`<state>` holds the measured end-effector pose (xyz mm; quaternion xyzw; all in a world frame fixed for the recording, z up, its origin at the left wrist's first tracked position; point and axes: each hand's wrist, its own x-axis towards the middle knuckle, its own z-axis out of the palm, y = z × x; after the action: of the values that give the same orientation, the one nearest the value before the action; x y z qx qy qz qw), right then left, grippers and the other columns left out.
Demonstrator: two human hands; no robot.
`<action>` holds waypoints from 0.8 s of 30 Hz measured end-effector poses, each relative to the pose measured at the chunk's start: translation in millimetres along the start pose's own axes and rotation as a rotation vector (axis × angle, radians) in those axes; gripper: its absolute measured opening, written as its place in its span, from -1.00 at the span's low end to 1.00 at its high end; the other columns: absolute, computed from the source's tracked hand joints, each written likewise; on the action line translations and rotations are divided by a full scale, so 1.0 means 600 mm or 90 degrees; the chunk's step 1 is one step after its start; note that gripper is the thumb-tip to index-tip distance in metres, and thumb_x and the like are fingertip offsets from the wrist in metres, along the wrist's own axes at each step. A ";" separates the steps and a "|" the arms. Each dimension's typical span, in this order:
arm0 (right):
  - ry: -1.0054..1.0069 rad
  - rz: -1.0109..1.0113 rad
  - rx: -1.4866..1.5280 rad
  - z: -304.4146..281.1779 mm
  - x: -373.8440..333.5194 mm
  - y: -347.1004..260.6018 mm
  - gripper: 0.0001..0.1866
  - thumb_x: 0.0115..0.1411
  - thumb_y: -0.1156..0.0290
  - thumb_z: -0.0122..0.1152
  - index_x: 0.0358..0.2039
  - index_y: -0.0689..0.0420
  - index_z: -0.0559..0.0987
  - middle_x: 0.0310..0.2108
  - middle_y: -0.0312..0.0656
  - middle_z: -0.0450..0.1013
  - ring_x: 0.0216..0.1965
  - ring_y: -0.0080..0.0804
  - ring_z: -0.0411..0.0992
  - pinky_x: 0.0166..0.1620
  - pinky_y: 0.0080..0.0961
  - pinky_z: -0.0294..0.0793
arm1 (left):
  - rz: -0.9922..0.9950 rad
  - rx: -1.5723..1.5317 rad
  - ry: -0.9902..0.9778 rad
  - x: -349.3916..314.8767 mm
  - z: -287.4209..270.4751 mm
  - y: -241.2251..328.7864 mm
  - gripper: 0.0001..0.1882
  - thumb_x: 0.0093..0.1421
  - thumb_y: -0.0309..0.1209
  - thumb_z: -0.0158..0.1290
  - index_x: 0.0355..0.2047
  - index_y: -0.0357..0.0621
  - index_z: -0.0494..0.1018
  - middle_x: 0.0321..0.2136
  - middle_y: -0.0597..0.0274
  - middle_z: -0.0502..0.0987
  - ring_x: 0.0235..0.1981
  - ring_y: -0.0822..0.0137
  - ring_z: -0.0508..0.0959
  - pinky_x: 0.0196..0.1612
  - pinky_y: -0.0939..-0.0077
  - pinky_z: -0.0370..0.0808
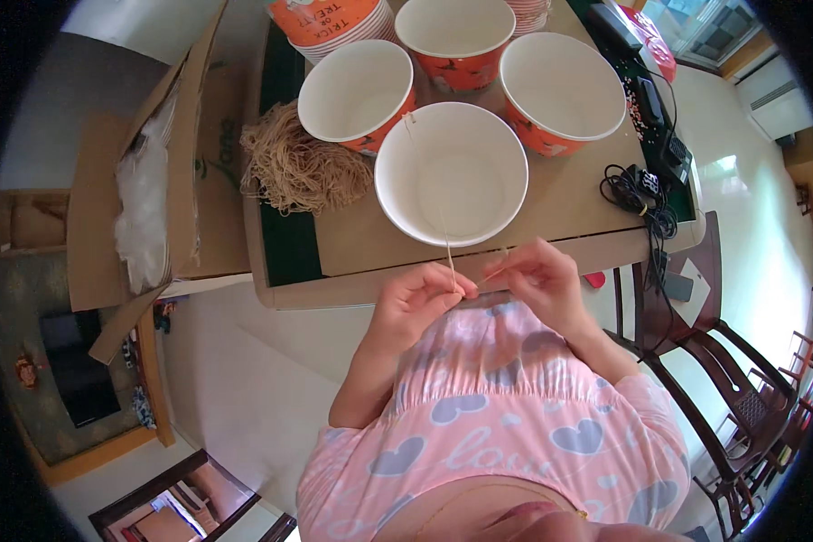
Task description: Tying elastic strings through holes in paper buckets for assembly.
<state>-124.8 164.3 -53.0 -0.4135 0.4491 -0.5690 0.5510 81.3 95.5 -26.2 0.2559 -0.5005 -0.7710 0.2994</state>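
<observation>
Cardboard box is standing open just off the table's left edge, a white plastic bag filling its mouth. Twine bundle is lying loose by the table's left edge, next to the left bucket. Bucket stack is sitting behind that one, toward the far edge. Front bucket is standing mid-table, nearest the near edge, orange-sided back bucket behind it. String is crossing the front bucket's near rim and running down to my hands; a short strand is showing at its far-left rim too. Left hand: thumb and index closing together, pinching string, just off the near edge. Right hand: fingertips closing on string just beside the left; other fingers curling loosely. Right bucket is standing toward the right edge. Coiled black cable is lying by the near-right corner, dark chair standing beyond it.
</observation>
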 end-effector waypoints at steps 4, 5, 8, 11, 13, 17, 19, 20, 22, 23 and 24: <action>0.010 -0.105 0.017 0.012 0.001 -0.008 -0.86 0.21 0.72 0.01 -0.22 0.38 0.49 -0.10 0.04 0.51 -0.08 -0.30 0.51 -0.02 -0.43 0.52 | 0.035 0.121 -0.015 0.007 -0.004 -0.015 -0.92 0.17 -0.67 0.05 -0.32 -0.30 0.45 -0.25 0.11 0.54 -0.15 0.34 0.54 0.00 0.45 0.45; 0.009 -0.110 0.072 0.012 0.003 -0.010 -0.86 0.21 0.70 0.04 -0.22 0.38 0.51 -0.10 0.03 0.51 -0.04 -0.31 0.49 0.02 -0.46 0.50 | 0.031 0.134 -0.008 0.008 0.000 -0.014 -0.92 0.17 -0.69 0.04 -0.34 -0.30 0.45 -0.27 0.09 0.53 -0.15 0.31 0.54 -0.01 0.42 0.45; -0.019 -0.115 0.173 0.008 0.005 -0.013 -0.87 0.24 0.64 0.04 -0.21 0.34 0.50 -0.16 0.02 0.52 -0.10 -0.32 0.51 -0.04 -0.49 0.52 | 0.021 0.126 -0.001 0.007 0.000 -0.016 -0.92 0.16 -0.70 0.03 -0.34 -0.32 0.45 -0.27 0.06 0.53 -0.15 0.27 0.54 -0.01 0.38 0.46; -0.040 -0.084 0.359 0.002 0.007 0.001 -0.89 0.28 0.58 0.01 -0.18 0.26 0.40 -0.30 -0.08 0.50 -0.29 -0.42 0.49 -0.22 -0.57 0.50 | 0.017 0.104 -0.001 0.004 -0.004 -0.022 -0.91 0.16 -0.69 0.04 -0.33 -0.31 0.46 -0.25 0.06 0.54 -0.15 0.27 0.54 -0.03 0.40 0.47; -0.023 -0.043 0.340 0.007 0.008 -0.009 -0.88 0.27 0.58 -0.01 -0.18 0.22 0.34 -0.39 -0.14 0.45 -0.39 -0.46 0.42 -0.32 -0.58 0.41 | 0.016 0.102 -0.003 0.004 -0.005 -0.019 -0.90 0.15 -0.69 0.05 -0.33 -0.30 0.48 -0.25 0.06 0.55 -0.16 0.29 0.55 -0.06 0.42 0.48; -0.067 0.031 0.265 -0.013 -0.004 0.000 -0.82 0.27 0.57 -0.03 -0.16 0.15 0.23 -0.53 -0.23 0.34 -0.53 -0.56 0.28 -0.45 -0.65 0.26 | 0.339 0.618 0.300 0.020 0.004 0.030 -0.88 0.06 -0.64 0.16 -0.36 -0.22 0.53 -0.32 0.16 0.56 -0.24 0.27 0.56 -0.17 0.45 0.49; -0.098 0.029 0.270 -0.024 -0.011 0.015 -0.82 0.28 0.58 -0.04 -0.14 0.15 0.23 -0.44 -0.23 0.37 -0.46 -0.55 0.34 -0.37 -0.64 0.33 | 0.420 0.713 0.207 0.039 0.010 0.054 -0.75 0.00 -0.62 0.20 -0.27 -0.16 0.52 -0.28 0.19 0.56 -0.25 0.20 0.56 -0.18 0.38 0.50; -0.134 0.030 0.274 -0.025 -0.013 0.017 -0.81 0.29 0.60 -0.04 -0.13 0.15 0.24 -0.34 -0.23 0.39 -0.38 -0.55 0.39 -0.30 -0.64 0.39 | 0.447 0.755 0.134 0.052 0.019 0.062 -0.70 -0.01 -0.60 0.21 -0.23 -0.14 0.50 -0.26 0.18 0.55 -0.26 0.17 0.55 -0.18 0.35 0.50; -0.119 0.027 0.226 -0.027 -0.017 0.004 -0.78 0.28 0.60 -0.03 -0.08 0.16 0.25 -0.32 -0.22 0.42 -0.35 -0.54 0.42 -0.26 -0.62 0.41 | 0.429 0.810 0.068 0.081 0.038 0.058 -0.70 0.03 -0.61 0.15 -0.18 -0.17 0.49 -0.27 0.12 0.57 -0.29 0.15 0.58 -0.15 0.32 0.51; -0.106 0.025 0.181 -0.028 -0.020 -0.003 -0.75 0.28 0.60 -0.02 -0.04 0.18 0.26 -0.31 -0.21 0.45 -0.32 -0.53 0.44 -0.23 -0.60 0.43 | 0.296 0.827 0.049 0.090 0.042 0.046 -0.68 0.03 -0.59 0.15 -0.15 -0.17 0.48 -0.26 0.11 0.57 -0.28 0.15 0.59 -0.16 0.32 0.51; -0.100 0.021 0.181 -0.030 -0.018 -0.006 -0.75 0.28 0.60 -0.02 -0.04 0.18 0.26 -0.31 -0.21 0.45 -0.32 -0.53 0.44 -0.23 -0.60 0.43 | 0.163 0.833 0.024 0.099 0.043 0.039 -0.66 0.03 -0.57 0.15 -0.13 -0.16 0.47 -0.25 0.09 0.57 -0.27 0.15 0.59 -0.17 0.33 0.52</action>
<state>-142.8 176.0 -53.9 -0.3672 0.3262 -0.5837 0.6466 27.5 61.4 -0.6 0.3368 -0.8863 -0.2621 0.1799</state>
